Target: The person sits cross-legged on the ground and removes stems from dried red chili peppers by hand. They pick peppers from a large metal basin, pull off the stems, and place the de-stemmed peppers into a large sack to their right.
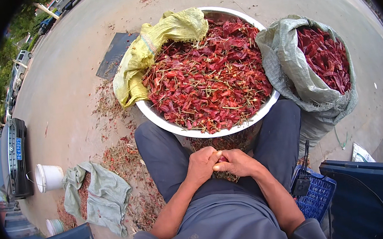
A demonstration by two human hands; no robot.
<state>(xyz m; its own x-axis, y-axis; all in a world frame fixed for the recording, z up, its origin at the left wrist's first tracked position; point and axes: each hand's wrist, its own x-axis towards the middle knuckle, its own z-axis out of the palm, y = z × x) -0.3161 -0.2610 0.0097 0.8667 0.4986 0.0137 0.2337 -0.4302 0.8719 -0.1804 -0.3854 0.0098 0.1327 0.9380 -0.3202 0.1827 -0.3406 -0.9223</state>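
My left hand (201, 166) and my right hand (239, 162) meet in front of my lap, fingers closed together. Between the thumbs shows a small dark red piece of dried chili (222, 158); most of it is hidden by the fingers. Just beyond my knees, a wide basin with a white rim (169, 125) is heaped with dried red chilies (206, 80), many with pale stems. Over its left rim drapes a yellow woven sack (133, 72). To the right stands a grey-white woven sack (283, 58), its mouth rolled back over more dried red chilies (324, 59).
Chili scraps and stems (116, 160) litter the ground at left. There lie a greenish woven sack (103, 194) and a white bucket (50, 177). A dark flat board (114, 55) is behind the basin. A blue plastic crate (316, 195) sits by my right hip. Parked cars (15, 156) line the left.
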